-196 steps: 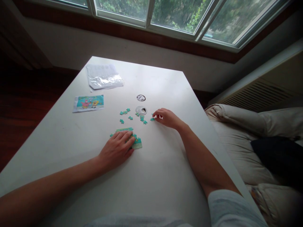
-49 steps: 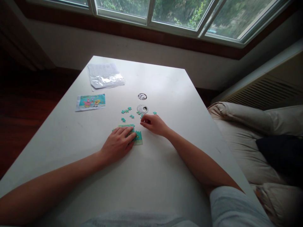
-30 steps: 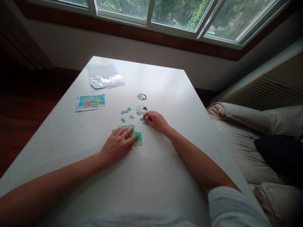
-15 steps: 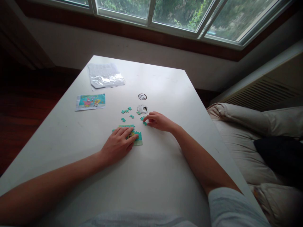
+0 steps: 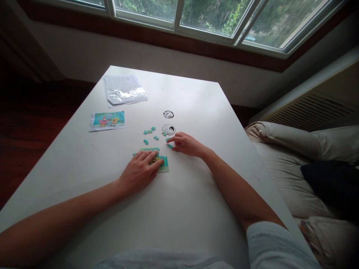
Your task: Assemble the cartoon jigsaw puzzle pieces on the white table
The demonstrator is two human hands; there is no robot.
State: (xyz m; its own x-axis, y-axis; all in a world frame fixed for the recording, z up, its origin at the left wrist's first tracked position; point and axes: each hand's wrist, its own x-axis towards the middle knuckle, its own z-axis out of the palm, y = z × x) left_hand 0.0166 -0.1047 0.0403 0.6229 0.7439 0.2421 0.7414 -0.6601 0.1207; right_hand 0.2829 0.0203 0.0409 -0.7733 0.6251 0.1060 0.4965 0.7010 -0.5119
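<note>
My left hand (image 5: 143, 168) lies flat over a partly joined jigsaw puzzle (image 5: 164, 167), hiding much of its left side. Green and yellow parts of the puzzle show past the fingers. To the right, my right hand (image 5: 182, 144) reaches over loose jigsaw pieces (image 5: 170, 146), index finger stretched out and thumb apart from it. The fingertips touch or hover just over these pieces; I cannot tell which. Several more teal puzzle pieces (image 5: 156, 138) lie scattered beyond the joined part.
A printed picture card (image 5: 108, 120) with cartoon figures lies at the left of the white table (image 5: 179, 224). Behind it is a clear plastic sleeve with papers (image 5: 126, 91). Two round cable holes (image 5: 168, 129) pierce the tabletop. A beige sofa (image 5: 280, 160) stands at the right.
My right hand has shifted slightly left, and its index finger now extends further over the loose pieces. My left hand stays on the puzzle.
</note>
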